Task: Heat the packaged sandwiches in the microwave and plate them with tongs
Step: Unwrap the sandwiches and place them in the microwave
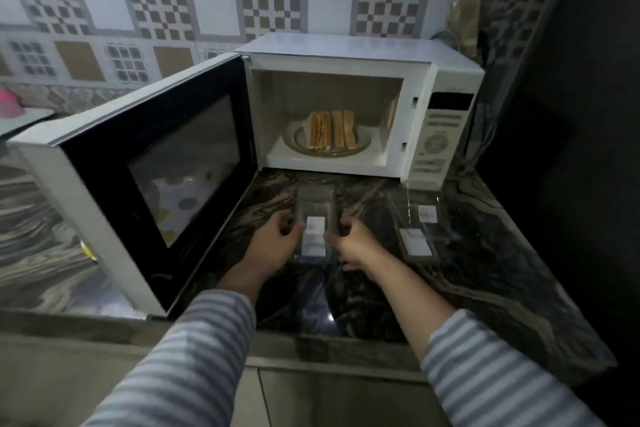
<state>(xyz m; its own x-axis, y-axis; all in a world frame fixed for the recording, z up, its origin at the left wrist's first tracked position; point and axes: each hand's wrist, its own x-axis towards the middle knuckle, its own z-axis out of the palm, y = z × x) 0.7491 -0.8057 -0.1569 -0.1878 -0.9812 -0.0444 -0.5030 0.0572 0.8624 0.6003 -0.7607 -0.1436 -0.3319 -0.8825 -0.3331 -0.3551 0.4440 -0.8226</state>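
Head view, only one. White microwave [349, 104] sits at far centre of a dark marbled worktop [485, 270], its door [149, 177] swung wide open to the left. Inside, sandwiches [332, 130] stand on edge in a row on the glass turntable [363, 142], out of any packaging. Control panel [440, 139] on the microwave's right side, details blurred.

Near the microwave front, on the worktop, an empty-looking clear plastic package [315, 218] with a white label, lying flat. Left hand [277, 236] at its left edge, fingers curled round that side; right hand [349, 239] at its right edge, fingers curled against that side. Both hands grip the package, one each side, well clear of each other across its width. Whether it is lifted off the worktop or resting, cannot tell; frame is dim and a bit blurred.

Right of that, two more clear packages [419, 222] with white labels lie flat on the worktop, touching or overlapping, not held.

Striped sleeves [194, 357] on both forearms. Patterned tile wall [207, 3] behind. Far left, a pink object [8, 102], partly cut off. Far right, a brownish bag [471, 3] hangs beside cables in the dark corner.
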